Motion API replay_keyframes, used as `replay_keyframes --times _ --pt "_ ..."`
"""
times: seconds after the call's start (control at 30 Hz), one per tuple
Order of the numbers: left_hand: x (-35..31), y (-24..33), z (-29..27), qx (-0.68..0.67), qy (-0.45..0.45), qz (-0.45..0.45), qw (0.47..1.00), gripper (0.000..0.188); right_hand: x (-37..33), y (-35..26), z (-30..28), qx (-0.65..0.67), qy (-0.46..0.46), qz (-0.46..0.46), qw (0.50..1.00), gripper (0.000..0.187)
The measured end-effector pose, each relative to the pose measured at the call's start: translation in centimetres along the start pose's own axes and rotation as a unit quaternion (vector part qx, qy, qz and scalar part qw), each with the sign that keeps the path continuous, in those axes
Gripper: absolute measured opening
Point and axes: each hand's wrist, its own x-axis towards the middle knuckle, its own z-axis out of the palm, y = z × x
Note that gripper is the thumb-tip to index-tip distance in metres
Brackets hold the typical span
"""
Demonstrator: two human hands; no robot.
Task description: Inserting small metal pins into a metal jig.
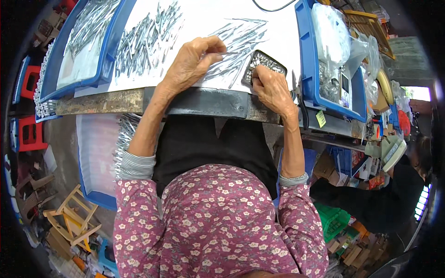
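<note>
Nearest the camera: the person's floral top [222, 208], with black trousers [213, 143] beyond it, facing the bench edge [208, 103].

Central metal strips [236, 34]: thin, loosely piled on the white work surface [199, 18], between the two hands and beyond them. Small dark tray [249, 68]: positioned just right of this pile, holding small shiny parts [266, 60].

Left hand [187, 62]: above the work surface at the pile's left side; thumb and fingers curve toward each other with a gap visible between them. Whether a strip is pinched cannot be determined.

Right hand [272, 90]: at the tray's near side, fingers curled inward over the parts. Fingertips are hidden; grip contents cannot be determined.

Adjacent items: a second strip pile [148, 41] lies farther left, beside a left blue bin [105, 69] containing more strips. A black-handled tool [303, 109] lies right of the right hand, next to a right blue bin [308, 51] containing a clear plastic bag [330, 32].
</note>
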Motion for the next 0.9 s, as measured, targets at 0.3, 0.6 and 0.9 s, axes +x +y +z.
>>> replay_keyframes --times 0.3,0.6,0.9 --pt "0.6 2.3 4.8 -0.163 -0.03 -0.139 0.976 0.011 -0.8 0.2 0.0 0.036 0.074 0.007 0.997 0.007" --pt "1.2 2.8 8.0 -0.223 -0.022 -0.175 0.959 0.019 -1.8 -0.7 -0.1 0.256 0.125 0.134 0.949 0.011" --pt "1.6 3.8 8.1 -0.444 -0.019 -0.246 0.861 0.021 -2.0 -1.2 -0.3 0.437 0.177 0.175 0.864 0.007"
